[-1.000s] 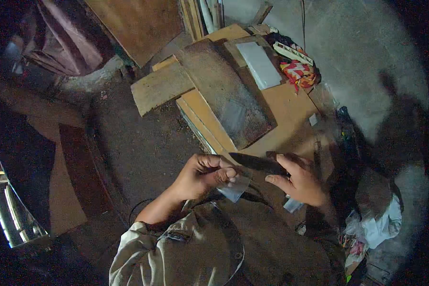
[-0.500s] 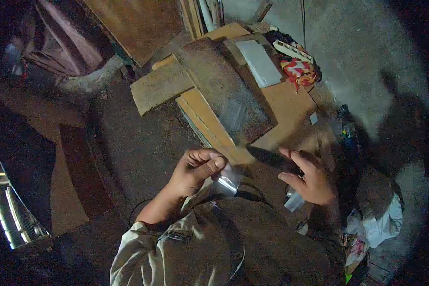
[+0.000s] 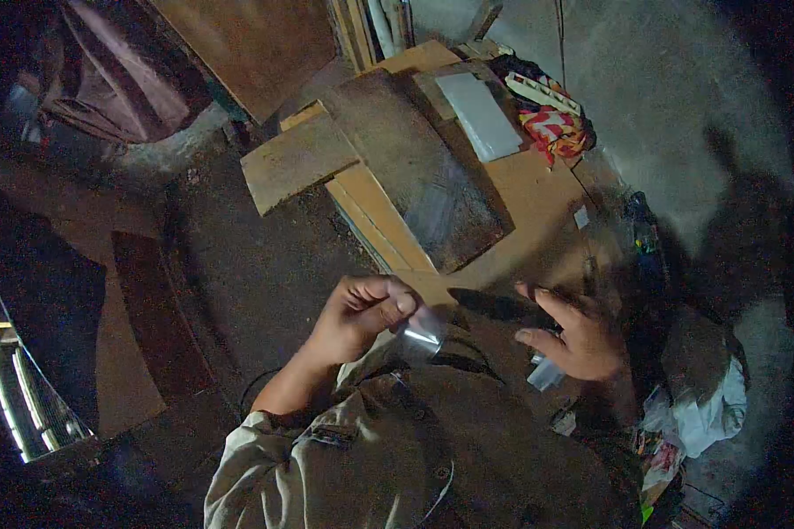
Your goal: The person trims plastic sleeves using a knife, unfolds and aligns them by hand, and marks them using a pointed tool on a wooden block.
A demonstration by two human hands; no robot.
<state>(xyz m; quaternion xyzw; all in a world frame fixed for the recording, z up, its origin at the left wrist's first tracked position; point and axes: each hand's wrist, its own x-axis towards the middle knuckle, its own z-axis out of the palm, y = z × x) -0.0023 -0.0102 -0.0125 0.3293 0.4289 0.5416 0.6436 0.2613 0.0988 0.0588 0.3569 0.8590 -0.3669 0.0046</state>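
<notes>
Seen from above in a dim workroom, a person in a khaki shirt (image 3: 273, 476) works with both bare hands close to the body. The left hand (image 3: 357, 319) has its thumb and fingers pinched on a small clear plastic bag (image 3: 423, 339), which hangs shining just in front of the shirt. The right hand (image 3: 578, 333), beside it, has fingers around what looks like a dark knife (image 3: 498, 306), though shadow hides the handle; its tip points toward the left hand, near the bag. Below the right hand is another clear plastic piece (image 3: 545, 374). Beyond the hands, a tan counter (image 3: 538, 189) bears a worn dark board (image 3: 406, 159), a white rectangular slab (image 3: 478, 116) and a crumpled red-and-yellow cloth (image 3: 556, 134). A wooden panel (image 3: 256, 48) stands at the upper left.
</notes>
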